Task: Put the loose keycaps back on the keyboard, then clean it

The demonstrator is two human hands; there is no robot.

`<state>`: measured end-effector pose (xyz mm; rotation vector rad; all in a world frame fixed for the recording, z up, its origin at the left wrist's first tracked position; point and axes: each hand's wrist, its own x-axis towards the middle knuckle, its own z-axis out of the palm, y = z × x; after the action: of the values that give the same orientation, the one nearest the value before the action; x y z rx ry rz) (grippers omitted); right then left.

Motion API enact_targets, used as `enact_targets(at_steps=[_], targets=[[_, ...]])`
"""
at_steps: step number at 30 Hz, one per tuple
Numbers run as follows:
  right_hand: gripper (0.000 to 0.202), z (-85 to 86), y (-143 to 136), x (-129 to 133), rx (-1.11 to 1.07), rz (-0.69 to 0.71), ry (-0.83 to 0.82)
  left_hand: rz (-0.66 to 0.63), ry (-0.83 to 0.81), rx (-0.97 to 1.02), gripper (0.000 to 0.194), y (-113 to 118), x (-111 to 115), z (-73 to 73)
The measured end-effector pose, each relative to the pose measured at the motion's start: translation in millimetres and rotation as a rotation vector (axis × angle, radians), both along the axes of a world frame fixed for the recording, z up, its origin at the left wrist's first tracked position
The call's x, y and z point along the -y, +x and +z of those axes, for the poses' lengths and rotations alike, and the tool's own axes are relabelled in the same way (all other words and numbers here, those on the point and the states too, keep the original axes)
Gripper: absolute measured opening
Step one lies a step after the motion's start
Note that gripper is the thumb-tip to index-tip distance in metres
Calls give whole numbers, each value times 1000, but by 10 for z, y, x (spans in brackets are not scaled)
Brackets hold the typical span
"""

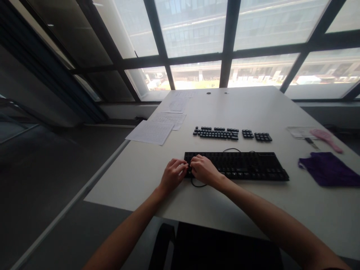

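A black keyboard (242, 165) lies across the white desk, many of its keycaps absent except along the front row and right side. My left hand (174, 173) is at its left end, fingers curled and pressed together; whatever they pinch is too small to make out. Close beside it, my right hand (203, 168) rests over the keyboard's left part, fingers bent down and their tips hidden. Behind the keyboard, loose black keycaps (218, 133) stand in rows, with smaller groups of keycaps (263, 137) to their right.
Printed papers (152, 132) lie on the desk's left side. At the right are a purple cloth (330, 168), a pink brush-like item (327, 138) and a small dark tool (311, 143). A black chair (225, 247) stands at the desk's front edge (197, 222).
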<state>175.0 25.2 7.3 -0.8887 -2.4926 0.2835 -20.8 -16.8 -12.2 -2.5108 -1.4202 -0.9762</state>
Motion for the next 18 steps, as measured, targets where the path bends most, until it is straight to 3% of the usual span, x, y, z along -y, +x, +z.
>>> enact_targets(at_steps=[5, 11, 18], targets=[[13, 32, -1, -20, -7, 9, -21, -7, 16, 4, 14, 2, -7, -6], [19, -78, 106, -145, -223, 37, -183, 1, 4, 32, 13, -8, -5, -34], [9, -131, 11, -181, -248, -21, -168, 11, 19, -22, 16, -18, -27, -88]])
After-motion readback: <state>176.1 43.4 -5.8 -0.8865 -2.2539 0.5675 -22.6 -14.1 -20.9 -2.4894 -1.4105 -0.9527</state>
